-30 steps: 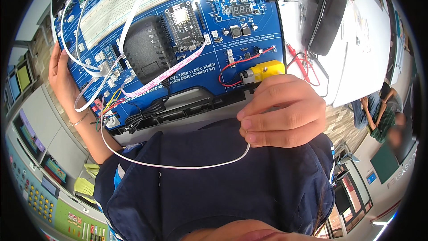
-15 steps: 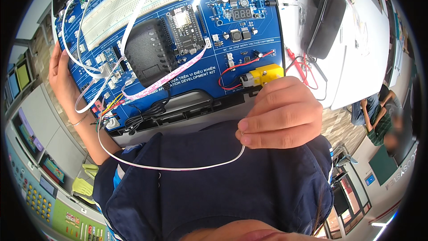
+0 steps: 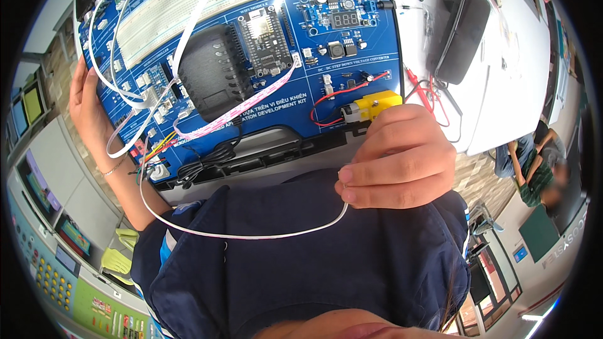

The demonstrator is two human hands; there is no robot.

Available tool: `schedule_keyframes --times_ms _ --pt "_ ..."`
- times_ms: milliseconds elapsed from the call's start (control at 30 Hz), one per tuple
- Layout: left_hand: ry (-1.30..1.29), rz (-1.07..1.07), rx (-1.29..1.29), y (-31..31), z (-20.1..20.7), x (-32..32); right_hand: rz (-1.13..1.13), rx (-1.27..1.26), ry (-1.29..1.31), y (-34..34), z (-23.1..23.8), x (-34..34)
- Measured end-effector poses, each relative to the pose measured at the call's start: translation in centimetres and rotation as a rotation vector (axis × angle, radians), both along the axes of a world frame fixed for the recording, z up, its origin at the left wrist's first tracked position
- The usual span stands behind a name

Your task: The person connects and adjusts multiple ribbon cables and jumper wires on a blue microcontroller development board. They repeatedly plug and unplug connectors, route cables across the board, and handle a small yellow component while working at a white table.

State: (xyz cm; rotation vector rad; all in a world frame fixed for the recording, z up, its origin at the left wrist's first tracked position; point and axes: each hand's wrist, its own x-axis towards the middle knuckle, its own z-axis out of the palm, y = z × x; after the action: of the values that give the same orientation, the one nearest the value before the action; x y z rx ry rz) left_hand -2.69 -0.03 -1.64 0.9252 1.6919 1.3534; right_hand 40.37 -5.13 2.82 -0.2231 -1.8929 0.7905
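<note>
Crossing blue board [image 3: 294,119], white lettering [image 3: 271,105]

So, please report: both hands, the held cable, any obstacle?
Right hand pinching thin white cable. Left hand at blue board's left edge. Cable loop looks unobstructed.

White table [image 3: 496,110] carried the blue kit [image 3: 384,44]; to its right lay a black case [image 3: 463,31], with a red probe [image 3: 412,76] and black probe [image 3: 450,102] nearby.

Left: pale grey flat-fronted cabinets [image 3: 53,119] stood near a lime-green chair [image 3: 117,261]. Right: brown wood-patterned floor [image 3: 480,181], dark-green rectangular board [image 3: 539,233] against a pale wall [image 3: 532,271]; white strip light [image 3: 533,317] glowed.
</note>
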Motion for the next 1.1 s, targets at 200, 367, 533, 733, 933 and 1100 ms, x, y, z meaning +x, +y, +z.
schedule_keyframes --times_ms 200,367,533,733,933,1100 --pt "-0.019 0.044 0.005 0.2 0.4 1.3 0.075 0.01 -0.121 0.6 0.6 1.1" --pt "-0.06 -0.013 0.013 0.1 0.6 1.3 0.032 -0.002 -0.026 0.4 0.3 0.3" --pt "-0.048 -0.005 0.018 0.0 0.6 1.6 0.018 -0.004 -0.005 0.4 -0.2 0.4" --pt "-0.035 0.0 0.012 0.1 0.5 1.9 -0.035 -0.015 -0.046 0.2 0.2 0.5" --pt "-0.015 -0.029 -0.005 0.4 0.9 2.4 -0.084 -0.018 0.016 -0.1 -0.4 0.4" --pt "-0.039 -0.033 0.009 0.1 0.7 2.2 -0.085 -0.1 -0.055 -0.6 0.5 0.6"
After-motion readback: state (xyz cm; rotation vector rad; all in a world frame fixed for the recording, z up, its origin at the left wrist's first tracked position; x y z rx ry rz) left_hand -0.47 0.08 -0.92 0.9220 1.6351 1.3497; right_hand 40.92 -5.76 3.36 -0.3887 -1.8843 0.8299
